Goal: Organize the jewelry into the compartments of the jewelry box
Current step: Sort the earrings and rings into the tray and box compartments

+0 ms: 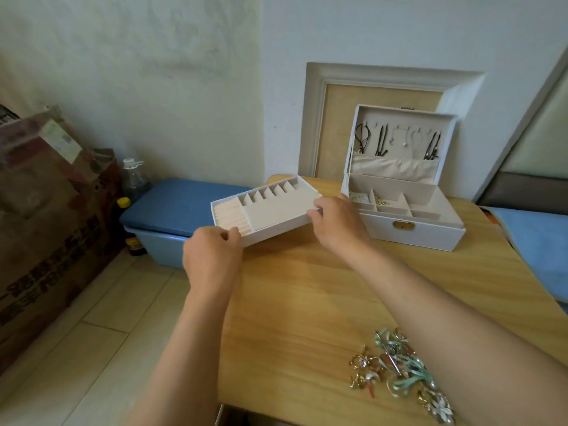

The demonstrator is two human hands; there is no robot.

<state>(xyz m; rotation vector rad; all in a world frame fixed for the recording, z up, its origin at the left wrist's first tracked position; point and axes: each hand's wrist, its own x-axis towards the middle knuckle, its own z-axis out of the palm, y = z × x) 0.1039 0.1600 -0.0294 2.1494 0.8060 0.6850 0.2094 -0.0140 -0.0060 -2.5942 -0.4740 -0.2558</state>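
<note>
A white jewelry box (412, 232) stands open at the back of the wooden table (307, 296), with necklaces hanging inside its raised lid (399, 139) and a few small pieces in its beige compartments. I hold its removable beige tray (276, 207), with ring rolls and small slots, over the table's far left corner. My left hand (212, 253) grips the tray's near left corner. My right hand (335, 219) grips its right end. A pile of loose jewelry (396, 370) with gold pieces and teal ribbons lies on the near right of the table, partly under my right forearm.
A blue lidded plastic bin (175, 210) sits on the tiled floor left of the table, with bottles (133, 179) and a large cardboard box (46, 210) beyond it. A framed panel (316, 124) leans on the wall behind the box. Blue fabric (538, 241) lies at the right.
</note>
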